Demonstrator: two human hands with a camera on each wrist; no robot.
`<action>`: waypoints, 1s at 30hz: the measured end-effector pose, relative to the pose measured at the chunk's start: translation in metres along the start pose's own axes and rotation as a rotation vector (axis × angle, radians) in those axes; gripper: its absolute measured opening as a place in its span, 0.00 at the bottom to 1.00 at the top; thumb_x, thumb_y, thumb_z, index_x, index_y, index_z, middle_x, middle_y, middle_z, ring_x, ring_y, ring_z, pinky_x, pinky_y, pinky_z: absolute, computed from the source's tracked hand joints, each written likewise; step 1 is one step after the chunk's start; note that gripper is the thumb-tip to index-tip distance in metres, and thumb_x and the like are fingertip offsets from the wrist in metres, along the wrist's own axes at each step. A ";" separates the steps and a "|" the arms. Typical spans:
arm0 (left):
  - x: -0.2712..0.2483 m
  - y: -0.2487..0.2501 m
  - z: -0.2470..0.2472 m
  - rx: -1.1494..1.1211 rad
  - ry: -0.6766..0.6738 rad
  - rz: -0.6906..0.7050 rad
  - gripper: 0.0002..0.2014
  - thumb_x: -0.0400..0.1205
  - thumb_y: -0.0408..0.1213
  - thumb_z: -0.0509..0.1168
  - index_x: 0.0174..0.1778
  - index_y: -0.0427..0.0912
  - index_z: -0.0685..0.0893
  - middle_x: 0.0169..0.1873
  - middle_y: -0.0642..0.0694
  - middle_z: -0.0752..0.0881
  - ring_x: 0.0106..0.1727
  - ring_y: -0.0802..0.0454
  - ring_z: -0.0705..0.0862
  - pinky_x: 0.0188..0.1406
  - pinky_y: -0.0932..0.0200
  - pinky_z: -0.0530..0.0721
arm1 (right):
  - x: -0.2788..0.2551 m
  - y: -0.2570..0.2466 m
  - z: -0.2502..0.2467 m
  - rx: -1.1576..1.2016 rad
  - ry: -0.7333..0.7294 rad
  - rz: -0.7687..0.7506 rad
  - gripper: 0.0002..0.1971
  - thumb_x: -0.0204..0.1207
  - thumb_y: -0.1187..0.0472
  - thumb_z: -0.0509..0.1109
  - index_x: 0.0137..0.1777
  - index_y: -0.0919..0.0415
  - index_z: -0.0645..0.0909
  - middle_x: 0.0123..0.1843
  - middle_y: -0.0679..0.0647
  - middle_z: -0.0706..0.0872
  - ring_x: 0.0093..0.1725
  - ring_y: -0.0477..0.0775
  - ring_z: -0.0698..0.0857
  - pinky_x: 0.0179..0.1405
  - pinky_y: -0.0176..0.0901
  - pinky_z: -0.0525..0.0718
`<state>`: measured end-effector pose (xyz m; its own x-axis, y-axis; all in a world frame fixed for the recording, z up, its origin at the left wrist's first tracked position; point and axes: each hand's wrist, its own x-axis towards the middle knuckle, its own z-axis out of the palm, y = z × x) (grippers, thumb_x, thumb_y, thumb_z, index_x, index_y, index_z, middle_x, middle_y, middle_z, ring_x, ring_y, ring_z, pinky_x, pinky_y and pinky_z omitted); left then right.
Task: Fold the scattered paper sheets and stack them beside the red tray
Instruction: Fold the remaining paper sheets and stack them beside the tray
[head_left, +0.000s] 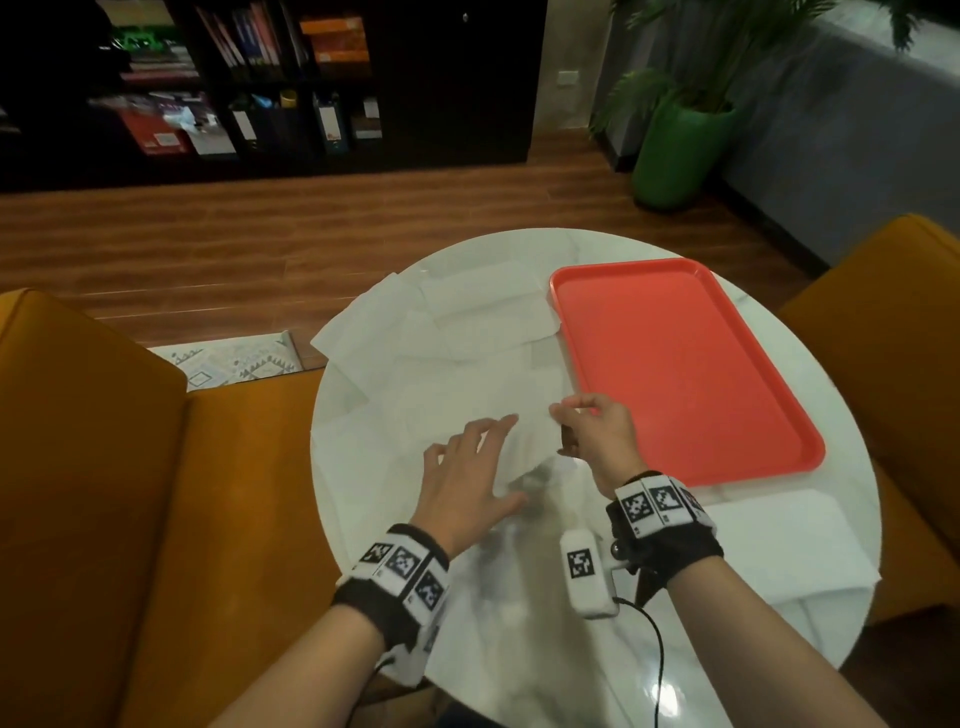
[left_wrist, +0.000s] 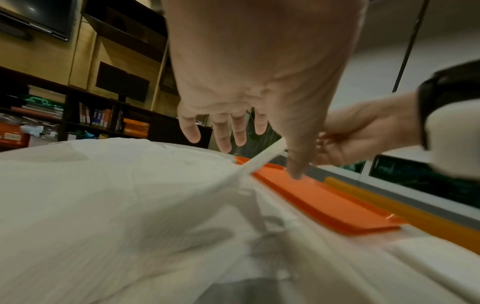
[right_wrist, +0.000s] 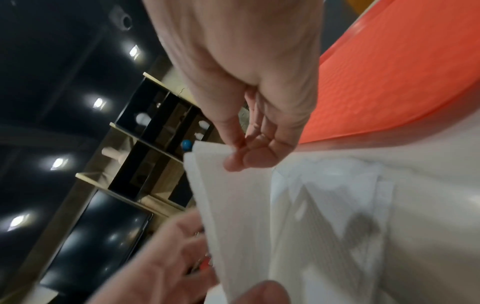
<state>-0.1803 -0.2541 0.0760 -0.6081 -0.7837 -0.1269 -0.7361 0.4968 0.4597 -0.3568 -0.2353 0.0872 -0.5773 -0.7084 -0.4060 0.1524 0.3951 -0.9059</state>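
The round white marble surface (head_left: 779, 649) stands between 2 mustard-yellow chairs (head_left: 104, 493); on its right half lies the red tray (head_left: 675, 364), long side running away from the person; white paper sheets (head_left: 415, 338) lie scattered and overlapping across the left and middle of the surface, their right edges just beside the tray; 1 folded white sheet (head_left: 769, 540) rests flat at the near end of the tray, close to its short rim. The left hand (head_left: 470, 480) is spread flat, its fingers (left_wrist: 224, 135) straight and released, palm down on the near part of a sheet (right_wrist: 233, 205); the right hand (head_left: 597, 436) is raised over the tray's left edge, its fingers (right_wrist: 249, 160) pinching a corner of that same sheet between thumb and forefinger, so the paper rises from the surface toward the grip.
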 end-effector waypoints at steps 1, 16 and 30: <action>0.004 -0.002 0.001 0.012 0.009 -0.021 0.31 0.80 0.51 0.63 0.80 0.56 0.61 0.71 0.52 0.73 0.69 0.52 0.75 0.71 0.49 0.61 | 0.000 0.001 -0.003 0.034 -0.015 0.016 0.06 0.75 0.67 0.72 0.48 0.63 0.78 0.29 0.55 0.80 0.23 0.48 0.79 0.25 0.40 0.82; -0.026 -0.023 0.016 0.043 -0.016 0.075 0.11 0.82 0.53 0.63 0.49 0.53 0.86 0.43 0.56 0.87 0.46 0.57 0.81 0.62 0.58 0.64 | -0.053 0.076 -0.042 -0.548 -0.300 -0.409 0.03 0.73 0.57 0.75 0.46 0.52 0.89 0.41 0.44 0.90 0.43 0.40 0.87 0.46 0.32 0.83; -0.046 -0.040 0.033 -0.106 -0.176 0.075 0.21 0.80 0.65 0.57 0.65 0.61 0.78 0.59 0.62 0.79 0.60 0.61 0.76 0.66 0.53 0.66 | -0.065 0.068 -0.050 -0.498 -0.371 -0.185 0.06 0.75 0.54 0.72 0.46 0.47 0.91 0.56 0.35 0.86 0.23 0.44 0.82 0.33 0.35 0.84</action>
<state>-0.1324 -0.2256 0.0340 -0.7092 -0.6641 -0.2365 -0.6573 0.5015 0.5626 -0.3490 -0.1325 0.0579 -0.2295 -0.9106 -0.3438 -0.3649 0.4079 -0.8369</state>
